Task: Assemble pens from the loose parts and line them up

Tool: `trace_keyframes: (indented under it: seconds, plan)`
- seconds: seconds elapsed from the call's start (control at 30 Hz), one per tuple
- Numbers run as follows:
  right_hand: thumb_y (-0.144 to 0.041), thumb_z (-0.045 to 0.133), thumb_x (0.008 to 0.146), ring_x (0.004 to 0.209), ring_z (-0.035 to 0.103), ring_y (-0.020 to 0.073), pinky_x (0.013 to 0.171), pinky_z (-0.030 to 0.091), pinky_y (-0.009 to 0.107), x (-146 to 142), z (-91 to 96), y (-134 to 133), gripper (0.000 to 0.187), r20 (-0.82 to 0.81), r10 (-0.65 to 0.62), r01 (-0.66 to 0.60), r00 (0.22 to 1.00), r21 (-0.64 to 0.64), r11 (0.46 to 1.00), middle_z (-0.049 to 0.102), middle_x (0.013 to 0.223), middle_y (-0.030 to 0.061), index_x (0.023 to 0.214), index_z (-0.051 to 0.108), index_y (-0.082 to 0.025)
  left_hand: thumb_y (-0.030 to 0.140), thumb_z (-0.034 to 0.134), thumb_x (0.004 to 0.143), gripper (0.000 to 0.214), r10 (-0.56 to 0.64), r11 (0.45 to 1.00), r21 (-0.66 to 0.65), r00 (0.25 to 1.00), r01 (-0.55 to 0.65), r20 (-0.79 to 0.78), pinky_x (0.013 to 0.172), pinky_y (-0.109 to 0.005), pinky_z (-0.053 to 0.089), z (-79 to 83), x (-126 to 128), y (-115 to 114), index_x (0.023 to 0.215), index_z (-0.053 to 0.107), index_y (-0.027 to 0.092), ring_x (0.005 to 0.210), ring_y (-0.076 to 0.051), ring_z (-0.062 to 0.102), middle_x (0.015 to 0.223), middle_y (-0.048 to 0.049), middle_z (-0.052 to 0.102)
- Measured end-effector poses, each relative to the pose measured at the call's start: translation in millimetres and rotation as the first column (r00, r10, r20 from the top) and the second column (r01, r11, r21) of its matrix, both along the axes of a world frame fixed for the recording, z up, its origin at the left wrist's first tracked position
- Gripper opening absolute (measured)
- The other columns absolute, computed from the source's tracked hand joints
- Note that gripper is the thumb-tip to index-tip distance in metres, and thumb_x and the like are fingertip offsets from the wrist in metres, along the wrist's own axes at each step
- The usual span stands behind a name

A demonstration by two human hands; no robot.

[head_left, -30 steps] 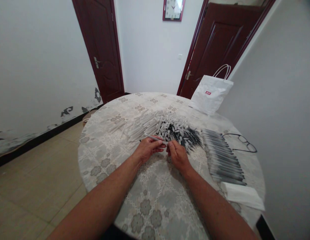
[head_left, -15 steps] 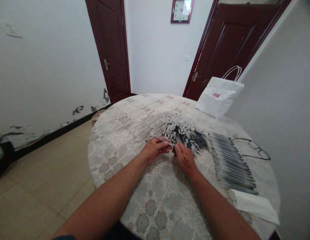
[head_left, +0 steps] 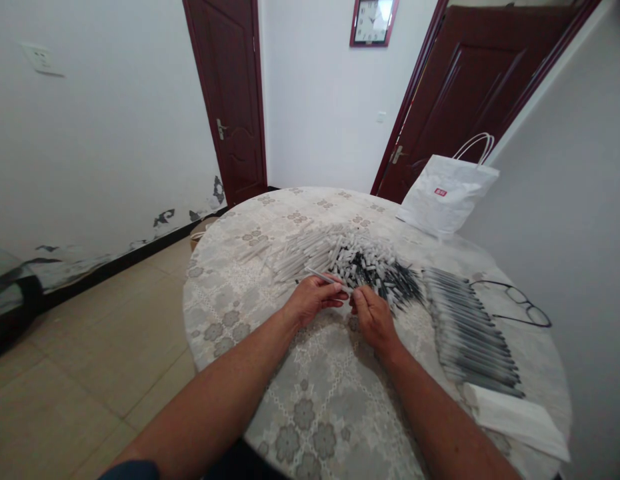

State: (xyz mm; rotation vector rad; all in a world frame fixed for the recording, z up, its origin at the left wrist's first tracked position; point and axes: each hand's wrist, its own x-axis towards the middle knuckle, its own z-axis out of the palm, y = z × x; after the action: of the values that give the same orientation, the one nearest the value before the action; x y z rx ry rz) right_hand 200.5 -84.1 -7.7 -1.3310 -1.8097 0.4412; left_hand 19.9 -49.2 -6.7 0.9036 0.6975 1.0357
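My left hand (head_left: 313,300) pinches a slim pale pen barrel (head_left: 317,273), which slants with its free end up to the left. At the barrel's other end, the fingers of my right hand (head_left: 373,315) are closed on it; whether they also hold a smaller part is hidden. Just beyond my hands lies a heap: pale pen barrels (head_left: 303,255) on the left, short white pieces (head_left: 373,252) in the middle, and thin black-tipped pen parts (head_left: 407,283) on the right. To the right of my right arm, a row of grey-and-black pens (head_left: 483,333) lies side by side.
A patterned cloth covers the round table (head_left: 310,380). Black-framed eyeglasses (head_left: 529,312) lie beyond the pen row, and a folded white sheet (head_left: 520,420) lies at its near end. A white paper bag (head_left: 445,200) stands at the back right, close to the wall.
The whole view has shifted slightly, so everything appears a little further right. Both hands keep nearly the same hold on the pen barrel.
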Motion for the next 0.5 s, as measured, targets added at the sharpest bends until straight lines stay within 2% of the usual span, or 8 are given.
trace_keyframes:
  seconds: [0.1, 0.2, 0.27, 0.5]
  plan:
    - [-0.042, 0.035, 0.103, 0.064, 0.056, 0.0153, 0.064, 0.040, 0.026, 1.2, -0.7, 0.3, 0.039, -0.025, 0.008, -0.008, 1.000, -0.012, 1.000, 0.060, 0.069, 0.0000, 0.078, 0.057, -0.021, 0.033, 0.084, 0.072, 0.036, 0.007, 1.000, -0.005, 1.000, -0.007, -0.004, 0.075, -0.032, 0.057, 0.9, 0.2, -0.4, 0.097, 0.067, 0.014, 0.083, -0.021, 0.073, 0.086, -0.0093, 0.075]
    - [-0.041, 0.044, 0.099, 0.070, 0.060, 0.0166, 0.067, 0.043, 0.027, 2.0, -1.2, -0.4, 0.025, -0.061, 0.002, 0.000, 0.998, 0.039, 0.999, 0.065, 0.079, 0.0012, 0.097, 0.059, -0.020, 0.032, 0.084, 0.072, 0.036, 0.030, 0.999, -0.013, 1.000, -0.030, 0.008, 0.075, -0.033, 0.058, 3.0, -0.1, -0.7, 0.097, 0.068, 0.014, 0.082, -0.021, 0.073, 0.086, -0.0092, 0.075]
    - [-0.040, 0.051, 0.095, 0.074, 0.061, 0.0175, 0.069, 0.044, 0.027, 1.9, -0.7, -1.0, 0.023, -0.058, -0.008, 0.012, 0.998, 0.070, 0.997, 0.067, 0.086, 0.0027, 0.105, 0.058, -0.020, 0.031, 0.084, 0.071, 0.035, 0.043, 0.999, -0.015, 0.999, -0.043, 0.016, 0.076, -0.033, 0.058, 4.1, -0.2, -0.7, 0.097, 0.068, 0.013, 0.081, -0.020, 0.073, 0.085, -0.0090, 0.075]
    - [-0.038, 0.041, 0.099, 0.072, 0.060, 0.0179, 0.068, 0.042, 0.027, 1.4, -1.1, 0.2, 0.025, 0.006, -0.010, 0.010, 1.000, 0.021, 1.000, 0.065, 0.078, 0.0024, 0.091, 0.058, -0.022, 0.031, 0.084, 0.072, 0.036, 0.024, 1.000, -0.019, 1.000, -0.023, 0.012, 0.075, -0.033, 0.058, 3.8, 0.3, -0.5, 0.098, 0.068, 0.013, 0.081, -0.020, 0.073, 0.084, -0.0092, 0.075]
